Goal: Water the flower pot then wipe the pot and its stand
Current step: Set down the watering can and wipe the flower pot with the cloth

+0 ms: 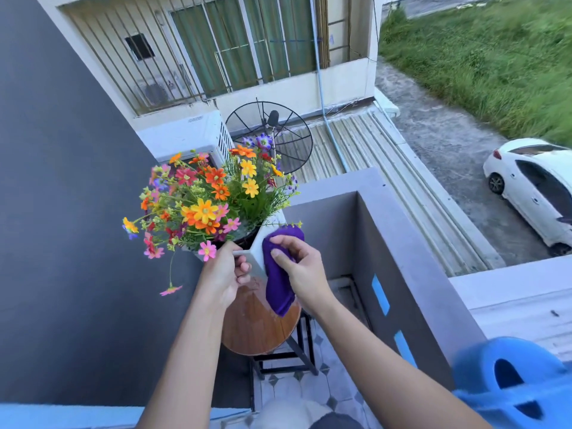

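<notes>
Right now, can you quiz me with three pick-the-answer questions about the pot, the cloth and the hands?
1. Where does the pot stand?
A. on the round wooden stand
B. on the floor tiles
C. on the white car

2. What colour is the cloth?
A. yellow
B. purple
C. white

3. What is the left hand doing?
A. hanging free
B. holding the blue can
C. gripping the pot's corner

Answers:
1 A: the pot sits at the back of the stand.
2 B: the cloth in the right hand is purple.
3 C: its fingers wrap the pot's near corner while the right hand presses the cloth on the pot's side.
</notes>
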### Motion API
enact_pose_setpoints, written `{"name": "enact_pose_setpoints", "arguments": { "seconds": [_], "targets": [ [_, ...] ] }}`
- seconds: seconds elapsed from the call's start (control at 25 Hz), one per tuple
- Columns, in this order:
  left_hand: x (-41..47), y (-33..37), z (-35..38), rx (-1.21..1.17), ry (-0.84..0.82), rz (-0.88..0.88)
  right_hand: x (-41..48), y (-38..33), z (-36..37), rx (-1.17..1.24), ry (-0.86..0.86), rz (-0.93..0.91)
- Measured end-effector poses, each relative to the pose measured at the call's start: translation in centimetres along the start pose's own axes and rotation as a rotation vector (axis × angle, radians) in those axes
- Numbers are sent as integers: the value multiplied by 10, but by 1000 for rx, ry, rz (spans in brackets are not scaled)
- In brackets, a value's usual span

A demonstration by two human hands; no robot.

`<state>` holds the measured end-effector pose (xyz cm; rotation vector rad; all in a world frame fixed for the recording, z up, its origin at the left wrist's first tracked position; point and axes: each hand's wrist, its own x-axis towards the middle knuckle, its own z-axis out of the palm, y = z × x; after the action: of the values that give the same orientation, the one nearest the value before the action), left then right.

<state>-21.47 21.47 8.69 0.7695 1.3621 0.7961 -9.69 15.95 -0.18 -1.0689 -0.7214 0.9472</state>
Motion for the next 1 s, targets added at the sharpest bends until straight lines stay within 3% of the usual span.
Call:
{"name": "enact_pose_setpoints", "arguments": {
  "seconds": [0.4,0.84,1.0],
  "targets": [
    [23,9,-12,-64,-5,-2,24,43,3,1,106,172],
    [130,28,-30,-38,-36,-81,68,131,15,-63,179,479],
    [161,38,-37,-22,-18,-67,78,153,34,-102,166,470]
  ]
}}
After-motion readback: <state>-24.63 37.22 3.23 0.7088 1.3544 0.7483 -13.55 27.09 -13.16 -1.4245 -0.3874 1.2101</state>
